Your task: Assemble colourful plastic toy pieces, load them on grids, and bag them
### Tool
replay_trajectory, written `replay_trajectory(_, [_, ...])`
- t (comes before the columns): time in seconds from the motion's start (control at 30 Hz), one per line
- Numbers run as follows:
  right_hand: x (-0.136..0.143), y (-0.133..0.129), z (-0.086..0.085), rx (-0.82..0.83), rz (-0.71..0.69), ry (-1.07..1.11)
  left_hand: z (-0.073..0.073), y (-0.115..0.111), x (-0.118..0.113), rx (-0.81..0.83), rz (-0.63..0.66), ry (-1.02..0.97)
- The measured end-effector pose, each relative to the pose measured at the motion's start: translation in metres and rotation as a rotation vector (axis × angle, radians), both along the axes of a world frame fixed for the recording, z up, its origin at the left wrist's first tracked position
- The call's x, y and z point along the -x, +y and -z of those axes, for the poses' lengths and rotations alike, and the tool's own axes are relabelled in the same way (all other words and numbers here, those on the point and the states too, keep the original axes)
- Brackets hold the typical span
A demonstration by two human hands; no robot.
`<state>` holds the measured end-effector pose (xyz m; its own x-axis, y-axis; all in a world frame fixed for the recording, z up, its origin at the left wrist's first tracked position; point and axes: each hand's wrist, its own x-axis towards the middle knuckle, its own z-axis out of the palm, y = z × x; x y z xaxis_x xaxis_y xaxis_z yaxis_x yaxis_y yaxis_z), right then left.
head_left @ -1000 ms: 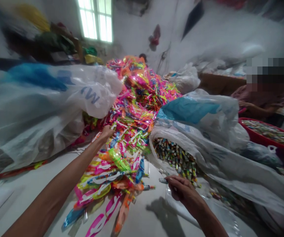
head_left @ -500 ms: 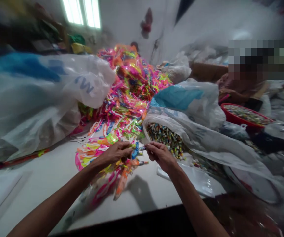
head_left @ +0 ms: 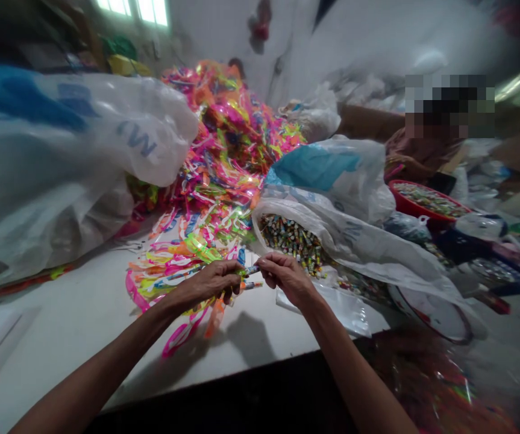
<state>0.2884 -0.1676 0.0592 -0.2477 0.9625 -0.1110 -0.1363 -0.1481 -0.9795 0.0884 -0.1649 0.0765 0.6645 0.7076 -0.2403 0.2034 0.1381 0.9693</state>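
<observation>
My left hand is closed on several bright plastic strips in pink, orange and yellow, which trail out below and to its left. A small printed tube spans the short gap between my hands. The fingertips of my right hand pinch its right end. Just below it, another small tube with an orange end sticks out from my left hand. More loose strips fan out on the white table. What lies inside my left fingers is partly hidden.
A tall heap of bright strips rises behind. On the left bulges a large plastic bag; on the right, an open white sack spills small tubes. Clear plastic sheets lie near the edge. A person sits behind a red basin.
The view has shifted, so the surroundings appear further left and higher. My hands have come closer together at the tube, and the blue piece between them shows less.
</observation>
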Motion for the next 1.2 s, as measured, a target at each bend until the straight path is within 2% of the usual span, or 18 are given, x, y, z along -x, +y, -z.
replay_trajectory(0.13, [0.001, 0.0, 0.002, -0.03, 0.006, -0.091, 0.0, 0.0, 0.002, -0.098, 0.036, 0.085])
replay_trajectory(0.33, [0.003, -0.007, -0.003, -0.113, 0.036, -0.331, 0.015, 0.003, -0.003, -0.271, 0.117, 0.17])
replay_trajectory(0.57, [0.003, -0.006, -0.007, -0.15, -0.041, -0.327, 0.021, 0.004, -0.003, -0.127, 0.077, 0.088])
replay_trajectory(0.73, [0.006, -0.004, -0.004, -0.138, -0.045, -0.348, 0.025, 0.006, 0.003, -0.088, 0.068, 0.032])
replay_trajectory(0.9, [0.007, -0.002, -0.001, -0.134, -0.045, -0.249, 0.021, 0.004, 0.008, -0.057, 0.097, 0.024])
replay_trajectory(1.2, [0.006, 0.001, 0.012, 0.054, -0.047, -0.009, 0.015, 0.001, 0.01, -0.133, 0.152, 0.054])
